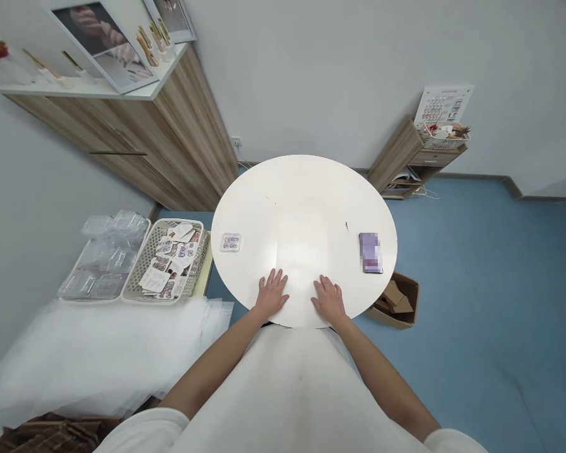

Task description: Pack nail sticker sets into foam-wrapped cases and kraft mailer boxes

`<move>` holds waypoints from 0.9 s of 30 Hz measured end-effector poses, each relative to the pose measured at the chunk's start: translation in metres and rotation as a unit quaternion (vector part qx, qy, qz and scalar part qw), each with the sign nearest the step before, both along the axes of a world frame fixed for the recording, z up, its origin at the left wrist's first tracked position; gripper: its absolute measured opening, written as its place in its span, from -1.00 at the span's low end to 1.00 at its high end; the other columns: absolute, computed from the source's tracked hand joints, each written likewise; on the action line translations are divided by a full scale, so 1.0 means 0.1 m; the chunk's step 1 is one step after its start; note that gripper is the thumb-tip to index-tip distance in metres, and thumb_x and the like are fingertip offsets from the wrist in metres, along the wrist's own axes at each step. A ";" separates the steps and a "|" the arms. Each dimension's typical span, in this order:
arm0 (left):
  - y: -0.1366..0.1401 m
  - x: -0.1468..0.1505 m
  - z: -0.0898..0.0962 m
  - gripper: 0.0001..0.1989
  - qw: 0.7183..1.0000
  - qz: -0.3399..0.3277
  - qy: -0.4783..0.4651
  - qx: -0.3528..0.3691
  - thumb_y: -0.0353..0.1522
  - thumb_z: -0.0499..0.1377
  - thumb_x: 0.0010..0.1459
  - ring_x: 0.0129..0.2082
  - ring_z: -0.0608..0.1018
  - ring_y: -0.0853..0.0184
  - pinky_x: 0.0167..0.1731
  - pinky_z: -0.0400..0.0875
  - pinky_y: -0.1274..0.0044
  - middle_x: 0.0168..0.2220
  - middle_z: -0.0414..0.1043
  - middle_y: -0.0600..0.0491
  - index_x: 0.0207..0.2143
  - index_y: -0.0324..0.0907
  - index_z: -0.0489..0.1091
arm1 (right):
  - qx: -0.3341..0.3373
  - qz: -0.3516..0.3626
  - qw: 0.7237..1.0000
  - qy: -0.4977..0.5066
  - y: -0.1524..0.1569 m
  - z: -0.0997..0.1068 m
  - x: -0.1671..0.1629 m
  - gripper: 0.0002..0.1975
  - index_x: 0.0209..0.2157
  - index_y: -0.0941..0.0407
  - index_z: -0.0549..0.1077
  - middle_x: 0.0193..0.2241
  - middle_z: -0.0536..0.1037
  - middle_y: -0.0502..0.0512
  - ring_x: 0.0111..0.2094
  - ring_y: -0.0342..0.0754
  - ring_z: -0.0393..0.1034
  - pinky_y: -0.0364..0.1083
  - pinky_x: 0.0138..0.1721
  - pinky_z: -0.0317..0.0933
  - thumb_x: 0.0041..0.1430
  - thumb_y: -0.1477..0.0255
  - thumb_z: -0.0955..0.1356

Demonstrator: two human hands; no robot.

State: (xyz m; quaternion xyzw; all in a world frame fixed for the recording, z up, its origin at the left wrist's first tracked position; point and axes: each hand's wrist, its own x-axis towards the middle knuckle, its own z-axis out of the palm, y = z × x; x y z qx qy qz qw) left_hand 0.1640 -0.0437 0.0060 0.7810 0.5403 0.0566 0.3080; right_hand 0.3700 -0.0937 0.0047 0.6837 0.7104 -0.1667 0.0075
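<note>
My left hand rests flat near the front edge of the round white table, fingers spread, holding nothing. Palm down as well, my right hand lies open on the same edge, a short way to the right. A small clear case with purplish pieces in it sits at the table's left side. On the right side lies a purple rectangular object, blurred by pixels, so its kind cannot be made out. A tiny dark mark or bit shows on the tabletop.
Left of the table stand a white basket of printed cards and a tray of clear plastic boxes. White sheets lie nearer. A cardboard box is on the floor at right. A wooden cabinet and small shelf stand behind.
</note>
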 end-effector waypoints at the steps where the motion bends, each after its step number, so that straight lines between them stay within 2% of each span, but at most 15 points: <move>1: 0.03 0.02 0.00 -0.50 1.000 0.000 -0.002 0.002 -0.32 0.07 0.00 0.21 -0.14 0.10 0.10 -0.35 0.17 0.19 -0.04 -0.01 0.05 -0.02 0.14 | 0.003 -0.002 1.000 -0.001 0.03 0.00 0.02 -0.56 0.04 0.07 0.15 0.16 0.07 0.20 0.16 0.09 -0.10 0.13 0.05 -0.18 0.07 0.36 0.19; 8: 0.09 0.13 0.04 -0.48 0.998 -0.006 0.064 -0.017 -0.34 0.04 0.01 0.21 -0.17 0.11 0.09 -0.28 0.19 0.21 -0.12 -0.01 0.08 -0.07 0.08 | 0.003 0.005 1.000 0.017 0.11 -0.01 0.11 -0.56 0.03 0.07 0.15 0.16 0.04 0.20 0.17 0.11 -0.12 0.15 0.04 -0.18 0.07 0.36 0.19; 14: 0.03 0.14 0.04 -0.48 0.999 0.016 0.039 -0.012 -0.35 0.04 0.02 0.21 -0.15 0.10 0.09 -0.25 0.20 0.21 -0.10 -0.04 0.08 -0.08 0.09 | 0.002 0.013 0.999 0.033 0.10 -0.06 0.14 -0.54 0.05 0.08 0.13 0.17 0.01 0.22 0.18 0.12 -0.17 0.15 0.04 -0.18 0.07 0.38 0.19; 19: 0.00 0.14 0.07 -0.49 0.999 0.011 0.050 -0.018 -0.32 0.03 0.05 0.21 -0.17 0.14 0.09 -0.23 0.26 0.22 -0.16 -0.01 0.09 -0.08 0.08 | 0.023 0.008 0.999 0.041 0.11 0.01 0.10 -0.56 0.03 0.13 0.15 0.19 -0.06 0.26 0.19 0.13 -0.23 0.13 0.05 -0.18 0.10 0.34 0.17; 23: 0.05 0.00 0.08 -0.50 0.999 0.039 0.019 -0.007 -0.26 0.02 0.06 0.21 -0.16 0.12 0.10 -0.22 0.26 0.22 -0.17 -0.01 0.09 -0.08 0.08 | 0.051 -0.009 0.998 0.038 0.18 0.09 -0.04 -0.56 0.04 0.13 0.14 0.19 -0.09 0.25 0.19 0.13 -0.26 0.12 0.04 -0.15 0.10 0.36 0.16; 27: 0.20 -0.38 0.08 -0.44 0.993 0.118 0.005 0.010 -0.20 -0.01 0.08 0.20 -0.13 0.11 0.08 -0.17 0.25 0.22 -0.17 -0.08 0.13 -0.13 0.00 | 0.058 0.004 0.997 0.046 0.36 0.12 -0.35 -0.55 0.05 0.14 0.13 0.19 -0.09 0.25 0.19 0.13 -0.25 0.12 0.04 -0.14 0.09 0.38 0.17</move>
